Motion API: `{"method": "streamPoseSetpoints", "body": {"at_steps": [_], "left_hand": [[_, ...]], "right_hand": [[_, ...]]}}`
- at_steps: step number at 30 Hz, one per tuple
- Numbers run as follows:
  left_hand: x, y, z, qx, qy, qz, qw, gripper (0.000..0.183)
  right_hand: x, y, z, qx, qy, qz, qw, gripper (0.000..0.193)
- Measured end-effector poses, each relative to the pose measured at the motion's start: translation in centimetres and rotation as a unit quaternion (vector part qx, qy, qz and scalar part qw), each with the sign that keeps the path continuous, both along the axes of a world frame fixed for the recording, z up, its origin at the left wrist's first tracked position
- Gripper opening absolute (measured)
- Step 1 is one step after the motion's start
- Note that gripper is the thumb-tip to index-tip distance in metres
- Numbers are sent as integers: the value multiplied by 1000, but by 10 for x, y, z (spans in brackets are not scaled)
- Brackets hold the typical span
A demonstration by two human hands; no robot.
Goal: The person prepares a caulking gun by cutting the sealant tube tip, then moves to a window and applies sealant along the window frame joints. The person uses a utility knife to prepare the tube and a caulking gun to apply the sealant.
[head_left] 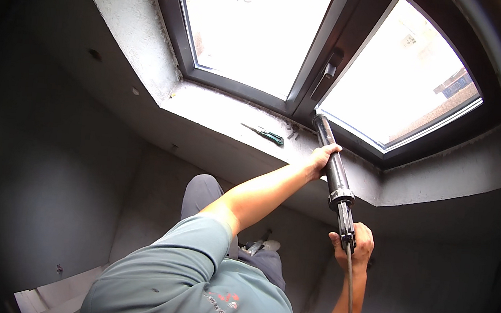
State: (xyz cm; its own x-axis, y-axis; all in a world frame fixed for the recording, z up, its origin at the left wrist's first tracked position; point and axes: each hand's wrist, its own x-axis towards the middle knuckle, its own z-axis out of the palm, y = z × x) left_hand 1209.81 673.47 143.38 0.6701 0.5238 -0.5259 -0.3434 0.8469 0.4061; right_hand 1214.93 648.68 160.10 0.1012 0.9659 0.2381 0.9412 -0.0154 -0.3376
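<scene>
A long black caulking gun (336, 175) slants from the window's lower inner corner back toward my body. Its front end meets the bottom of the right pane, close to the middle post; the very tip is hard to make out. My left hand (324, 157) is wrapped around the barrel near the front. At the rear, my right hand (356, 246) grips the handle, and a thin metal rod (349, 278) runs back over my right forearm. The dark window frame (238, 93) holds two bright panes, with a handle (328, 71) on the middle post.
A green utility knife (269, 135) lies on the pale window sill (218, 112), left of the gun, with small dark bits (294, 131) beside it. Bare grey walls (72, 153) surround me below the sill. My knee (203, 191) is close under the ledge.
</scene>
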Motion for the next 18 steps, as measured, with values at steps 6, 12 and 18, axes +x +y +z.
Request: {"method": "streamPoseSetpoints", "body": {"at_steps": [6, 12, 18], "left_hand": [[0, 1, 0, 43, 8, -21, 999, 41], [7, 0, -4, 14, -39, -29, 999, 51], [10, -3, 0, 15, -26, -35, 999, 51]], "right_hand": [[-5, -1, 6, 10, -53, -9, 999, 53], [-5, -2, 6, -1, -60, -25, 998, 58], [-7, -2, 4, 13, -69, -35, 997, 58]]}}
